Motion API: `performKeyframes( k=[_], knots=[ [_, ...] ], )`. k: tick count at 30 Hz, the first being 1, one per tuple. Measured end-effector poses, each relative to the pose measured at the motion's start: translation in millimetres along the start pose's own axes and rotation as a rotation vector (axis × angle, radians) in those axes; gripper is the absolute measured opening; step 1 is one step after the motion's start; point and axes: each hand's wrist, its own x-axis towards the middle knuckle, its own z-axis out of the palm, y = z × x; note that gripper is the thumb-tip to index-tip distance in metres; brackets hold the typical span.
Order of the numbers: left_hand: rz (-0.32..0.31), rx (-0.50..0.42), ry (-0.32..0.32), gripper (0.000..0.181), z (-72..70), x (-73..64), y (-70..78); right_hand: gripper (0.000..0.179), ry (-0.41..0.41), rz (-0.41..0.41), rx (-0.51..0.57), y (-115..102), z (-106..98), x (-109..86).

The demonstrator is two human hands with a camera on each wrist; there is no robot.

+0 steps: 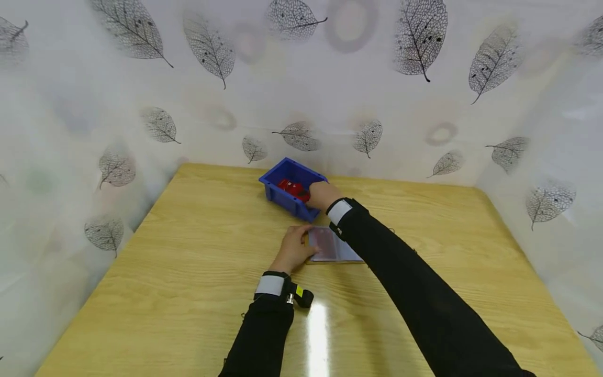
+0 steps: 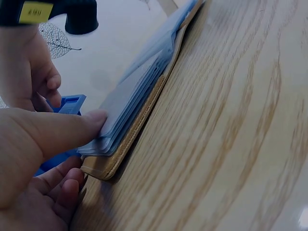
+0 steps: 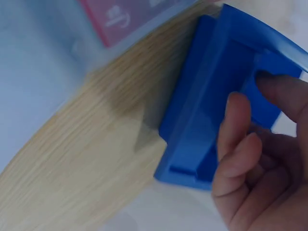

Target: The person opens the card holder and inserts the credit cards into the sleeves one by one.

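The card holder [image 1: 336,245] lies open on the wood-grain table [image 1: 212,235], clear pockets facing up over a tan cover [image 2: 98,169], with a reddish card [image 1: 323,242] in the left pocket; your left hand [image 1: 293,248] pinches the holder's left edge, thumb [image 2: 67,130] laid on the pockets and fingers at the cover's corner; just beyond sits the blue bin [image 1: 284,201], set askew, with red things [image 1: 294,189] inside, too small to name; your right hand [image 1: 324,195] reaches into the bin, its fingers loosely bent and apart with nothing seen between them, so I judge that it grasps nothing; that arm's black sleeve [image 1: 400,267] crosses over the holder's right part; behind the table is a pale leaf-printed sheet [image 1: 306,94].

You seem to be at the fetching step, one hand steadying the holder while the other searches the bin; the next move calls for a light pinch on a single piece, the left thumb holding the pockets flat meanwhile.
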Motion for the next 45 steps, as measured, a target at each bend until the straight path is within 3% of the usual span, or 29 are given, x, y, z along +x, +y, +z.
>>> performKeyframes(
  k=[5, 12, 22, 28, 33, 35, 38, 42, 45],
  knots=[
    [-0.002, -0.002, -0.011, 0.057, 0.4, -1.3, 0.5, 0.016, -0.002, 0.110, -0.044, -1.1, 18.9, 14.4],
    [0.015, 0.006, -0.003, 0.056, 0.1, -2.4, -0.4, 0.022, 0.036, 0.182, -0.087, -7.1, 22.7, 19.4],
    [0.002, 0.015, -0.004, 0.056, -0.7, -0.1, 3.6, 0.024, 0.130, 0.175, -0.088, -1.8, 25.9, 20.9],
    [-0.023, 0.009, -0.012, 0.057, -0.4, 1.0, 1.1, 0.020, 0.203, 0.094, -0.063, -1.2, 19.6, 11.8],
    [-0.032, -0.007, -0.015, 0.059, 1.7, 1.5, 0.8, 0.039, 0.212, 0.043, 0.078, 6.0, 2.3, -1.5],
    [-0.028, -0.013, -0.015, 0.059, 2.4, 1.3, 1.6, 0.037, 0.202, 0.054, 0.158, 11.6, -6.6, -9.9],
    [-0.027, -0.020, -0.010, 0.059, 2.7, 0.3, 2.3, 0.018, 0.189, 0.083, 0.355, 23.1, -16.9, -25.3],
    [-0.033, -0.031, 0.005, 0.061, 2.7, -0.3, 2.0, 0.030, 0.127, 0.146, 0.738, 42.3, -20.3, -49.9],
    [-0.035, -0.033, 0.004, 0.062, 3.8, 0.8, 4.2, 0.025, 0.063, 0.196, 0.880, 59.9, -14.4, -71.7]
  ],
)
